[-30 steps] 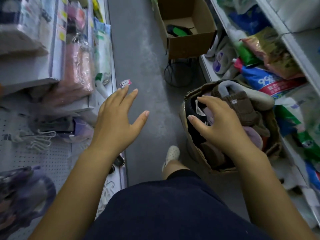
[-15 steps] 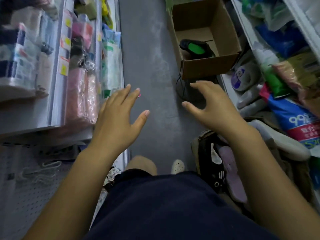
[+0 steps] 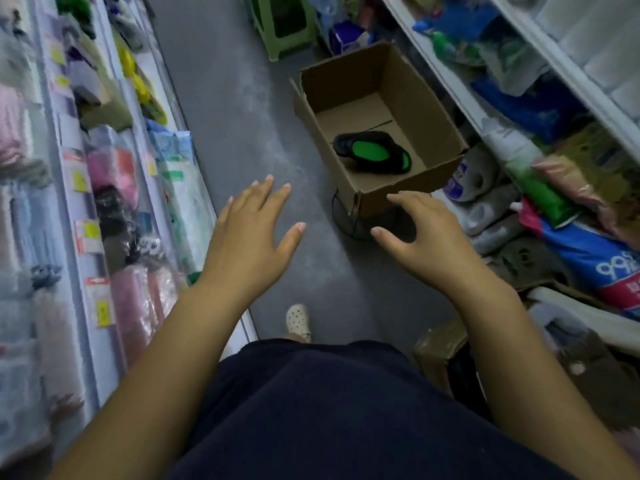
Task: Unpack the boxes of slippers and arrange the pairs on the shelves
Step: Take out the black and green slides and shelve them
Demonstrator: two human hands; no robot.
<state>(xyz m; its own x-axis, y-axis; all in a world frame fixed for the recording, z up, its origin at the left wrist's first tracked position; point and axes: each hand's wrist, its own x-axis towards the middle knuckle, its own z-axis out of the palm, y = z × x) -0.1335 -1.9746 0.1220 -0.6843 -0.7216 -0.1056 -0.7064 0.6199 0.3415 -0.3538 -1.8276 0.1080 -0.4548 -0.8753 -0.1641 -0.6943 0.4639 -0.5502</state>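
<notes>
Right grip [image 3: 436, 237], empty with fingers spread, hovers at the near wall of the box [image 3: 398, 199]; left grip [image 3: 249, 233], likewise empty, is farther off over the floor [image 3: 242, 98]. The slipper [image 3: 372, 155] lies inside, ahead and slightly left of the right grip, long axis crosswise.

A black-and-green slipper [image 3: 372, 156] lies in a brown cardboard box [image 3: 408, 194]; stool [image 3: 277, 29] green.
</notes>
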